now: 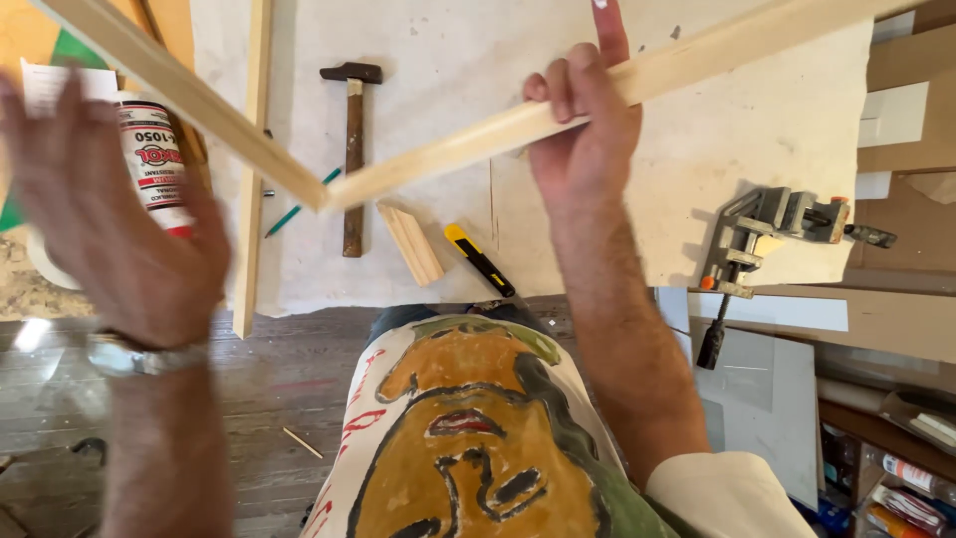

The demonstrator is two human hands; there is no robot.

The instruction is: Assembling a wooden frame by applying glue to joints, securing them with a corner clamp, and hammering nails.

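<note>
Over workbench [438,60], hands [583,120] raise joined strips [478,134]

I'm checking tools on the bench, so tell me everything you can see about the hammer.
The hammer lies flat on the pale worktop sheet, dark metal head away from the person, worn brown wooden handle pointing toward them. A held wooden strip crosses above its handle. A green pencil lies just left of it; neither hand touches it.

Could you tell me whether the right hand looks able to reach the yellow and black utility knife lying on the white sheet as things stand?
Probably not right away: the right hand is closed around a long pale wooden strip. The yellow and black utility knife lies uncovered on the white sheet just below, so the path looks free once that hand lets go.
</note>
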